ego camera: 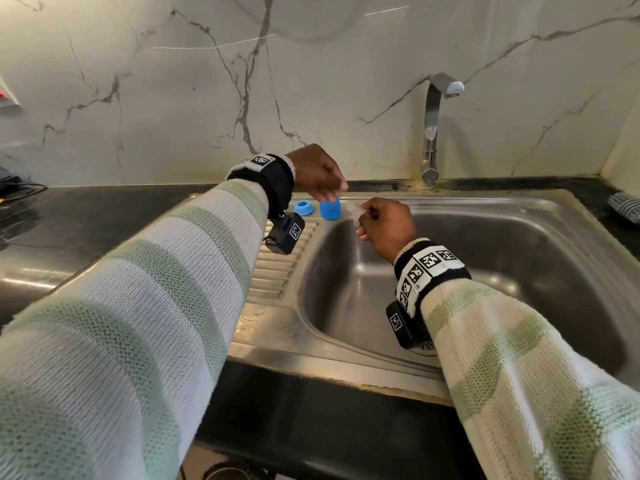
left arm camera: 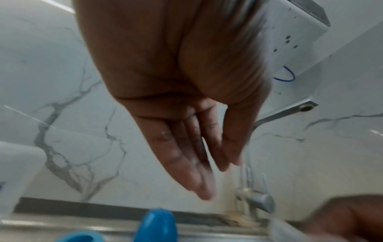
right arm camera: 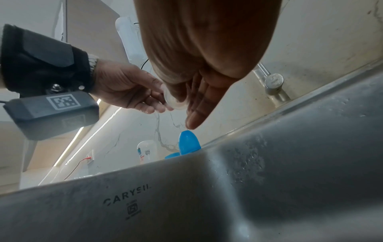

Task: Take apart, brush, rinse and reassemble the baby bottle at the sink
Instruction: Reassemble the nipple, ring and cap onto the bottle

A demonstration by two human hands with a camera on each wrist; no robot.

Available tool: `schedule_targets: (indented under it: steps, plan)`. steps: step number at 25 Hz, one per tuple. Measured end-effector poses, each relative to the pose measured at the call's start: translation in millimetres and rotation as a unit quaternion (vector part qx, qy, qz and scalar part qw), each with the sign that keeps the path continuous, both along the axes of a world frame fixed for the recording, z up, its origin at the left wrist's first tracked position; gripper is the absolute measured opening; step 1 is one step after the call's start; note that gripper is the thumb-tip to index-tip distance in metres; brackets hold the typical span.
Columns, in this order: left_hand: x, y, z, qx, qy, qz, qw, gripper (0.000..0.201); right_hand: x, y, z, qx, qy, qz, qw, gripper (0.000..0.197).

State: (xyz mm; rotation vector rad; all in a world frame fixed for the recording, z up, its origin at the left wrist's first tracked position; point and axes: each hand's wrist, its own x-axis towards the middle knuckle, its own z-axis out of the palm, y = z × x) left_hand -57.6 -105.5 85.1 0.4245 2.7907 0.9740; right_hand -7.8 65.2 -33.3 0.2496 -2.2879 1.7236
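Black worktop (ego camera: 86,216) beside the basin; marble-patterned wall (ego camera: 173,81) behind; wall socket (right arm camera: 90,158) with red cable (right arm camera: 77,165) attached.

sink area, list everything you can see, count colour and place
blue cap: 1, blue, upright on the sink ledge under the left hand
blue ring: 1, blue, on the ledge left of the cap
clear teat: 1, see-through, pinched in the right hand over the basin's back left corner
bottle body: 1, clear with print, standing on the counter, seen only from the right wrist
brush: 1, grey bristles, counter at far right
sink: 1, steel
tap: 1, chrome, behind the basin, no water seen running
left hand: 1, fingers straight, above the cap
right hand: 1, holds the teat
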Motion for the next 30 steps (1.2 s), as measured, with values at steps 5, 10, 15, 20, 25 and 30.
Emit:
schedule_targets:
  steps: [5, 10, 15, 20, 25, 30]
  plan:
    - [-26, -22, -6, -0.313, 0.076, 0.115, 0.94, 0.026, -13, 9, -10, 0.096, -0.009, -0.031, 0.995, 0.013]
    - [-49, -28, -36, -0.361, 0.012, 0.084, 0.929, 0.059, -11, 11, -16, 0.066, -0.012, -0.022, 0.997, 0.021]
    - [-59, -30, -44, -0.373, 0.003, 0.075, 0.925, 0.052, -12, 15, -16, 0.095, -0.017, -0.005, 0.995, 0.021]
    - [-60, -31, -51, -0.386, 0.042, 0.085, 0.917, 0.045, -9, 14, -12, 0.114, -0.009, 0.0, 0.993, 0.023]
    - [-53, -31, -39, -0.383, 0.051, 0.12, 0.915, 0.034, -8, 15, -10, 0.098, -0.006, 0.004, 0.995, 0.016]
    - [-15, -14, 5, -0.359, 0.146, 0.138, 0.911, 0.033, -6, 25, -5, 0.124, -0.001, 0.002, 0.992, 0.027]
